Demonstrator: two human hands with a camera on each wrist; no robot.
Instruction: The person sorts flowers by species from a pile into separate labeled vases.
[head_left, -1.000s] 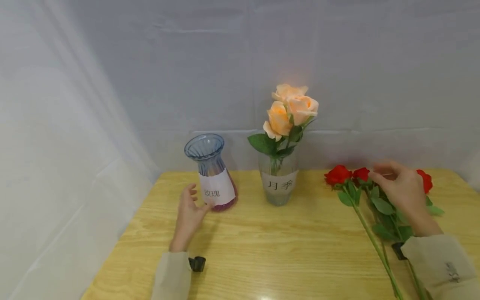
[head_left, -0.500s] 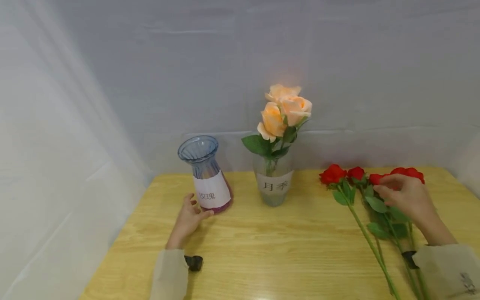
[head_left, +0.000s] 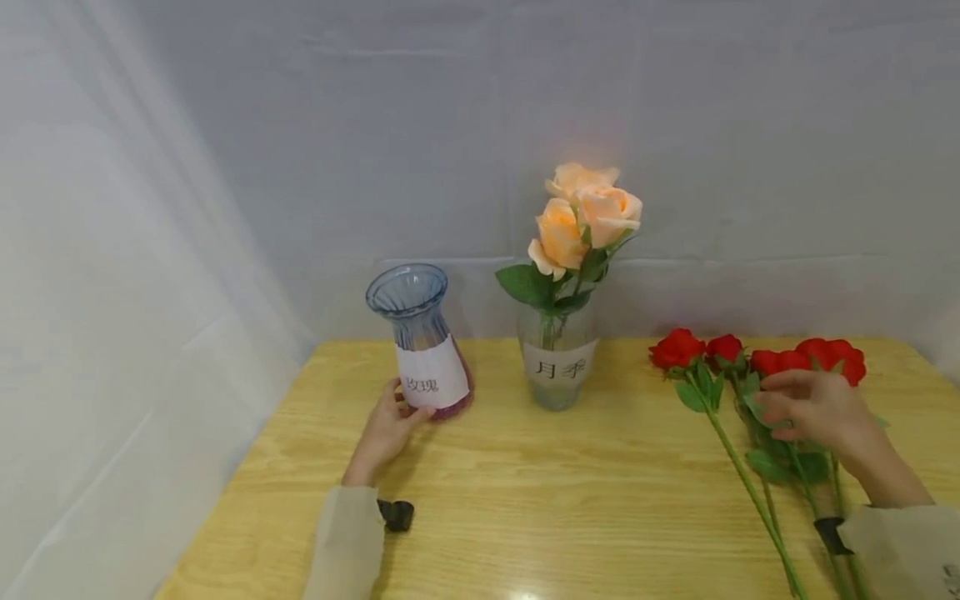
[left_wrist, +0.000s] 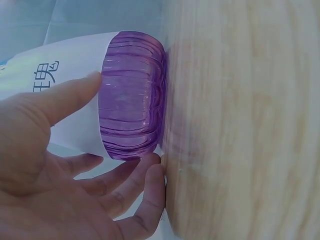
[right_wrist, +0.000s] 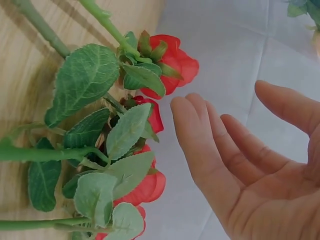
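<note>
A blue-and-purple glass vase (head_left: 408,329) with a white label stands on the left of the table. My left hand (head_left: 387,433) holds it low down, thumb lying on the label and fingers round the far side near the purple base (left_wrist: 131,95). Several red roses (head_left: 677,348) lie on the right, stems toward me. Above their leaves hovers my right hand (head_left: 821,417), fingers apart and slightly bent, with nothing in it. In the right wrist view, the palm and fingers (right_wrist: 187,120) stand clear of a red rose head (right_wrist: 175,65).
Between the hands stands a clear glass vase (head_left: 557,387) with a label, holding several peach roses (head_left: 603,212). The wooden table (head_left: 555,508) backs onto a pale cloth (head_left: 420,142), which also hangs along the left.
My left hand has closed in on the labelled vase, its thumb now on the label. My right hand has drawn back toward me and right from the rose heads, uncovering more of them.
</note>
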